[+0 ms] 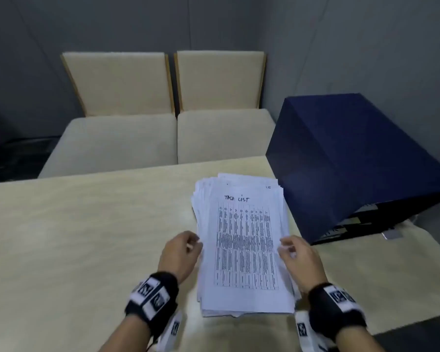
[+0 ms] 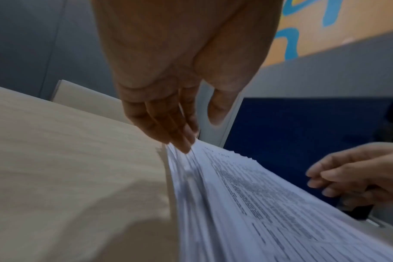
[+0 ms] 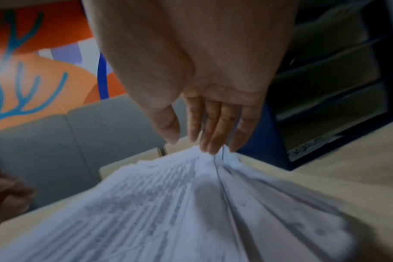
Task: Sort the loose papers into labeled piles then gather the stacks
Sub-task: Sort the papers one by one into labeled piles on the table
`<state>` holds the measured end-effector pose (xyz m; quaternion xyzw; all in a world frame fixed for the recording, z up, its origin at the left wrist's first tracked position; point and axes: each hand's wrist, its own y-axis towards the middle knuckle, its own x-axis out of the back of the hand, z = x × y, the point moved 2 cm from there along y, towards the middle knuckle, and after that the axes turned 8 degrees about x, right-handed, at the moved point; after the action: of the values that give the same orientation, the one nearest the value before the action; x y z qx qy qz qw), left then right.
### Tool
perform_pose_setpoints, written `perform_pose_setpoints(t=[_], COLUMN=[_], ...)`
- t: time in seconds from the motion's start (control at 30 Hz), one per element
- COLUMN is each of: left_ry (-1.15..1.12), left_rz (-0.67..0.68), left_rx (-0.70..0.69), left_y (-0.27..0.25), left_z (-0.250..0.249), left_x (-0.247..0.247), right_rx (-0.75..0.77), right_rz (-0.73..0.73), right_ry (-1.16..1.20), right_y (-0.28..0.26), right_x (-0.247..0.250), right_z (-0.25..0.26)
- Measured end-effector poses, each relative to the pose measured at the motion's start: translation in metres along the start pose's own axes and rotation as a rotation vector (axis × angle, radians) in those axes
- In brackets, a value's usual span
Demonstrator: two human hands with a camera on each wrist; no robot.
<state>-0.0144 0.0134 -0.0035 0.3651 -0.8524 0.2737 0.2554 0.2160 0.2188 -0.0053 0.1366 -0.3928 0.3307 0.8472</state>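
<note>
An uneven stack of white printed papers lies on the light wooden table. Its top sheet is a table headed "TASK LIST" in handwriting. My left hand is at the stack's left edge. In the left wrist view its straight fingertips touch the fanned sheet edges. My right hand is at the right edge, and its straight fingertips press against the loose sheets there. Neither hand grips any paper.
A dark blue file organiser stands on the table just right of the stack, with papers in its shelves. Two beige chairs stand behind the table's far edge. Bare tabletop stretches to the left of the stack.
</note>
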Motion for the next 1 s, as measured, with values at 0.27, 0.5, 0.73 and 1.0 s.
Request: perform_pose_setpoints(t=[0.27,0.5,0.73,1.0], left_ry=[0.278,0.124,0.067,-0.060], left_rz=[0.012,-0.057,-0.107,-0.062], left_rx=[0.201,0.305,0.371,0.373], left_y=[0.037,0.047,0.062,0.063], left_z=[-0.027,-0.024,-0.016,0.001], left_x=[-0.030,-0.028,-0.024,-0.026], right_rx=[-0.242,-0.238,0.100,-0.109], right_rz=[-0.017,-0.186,-0.250,-0.186], right_ry=[-0.063,0.109,0.114,0.829], right_y=[0.065,0.076,0.065,0.045], right_x=[-0.017,-0.022,-0.012,-0.008], right_z=[-0.010,-0.005,-0.003,-0.011])
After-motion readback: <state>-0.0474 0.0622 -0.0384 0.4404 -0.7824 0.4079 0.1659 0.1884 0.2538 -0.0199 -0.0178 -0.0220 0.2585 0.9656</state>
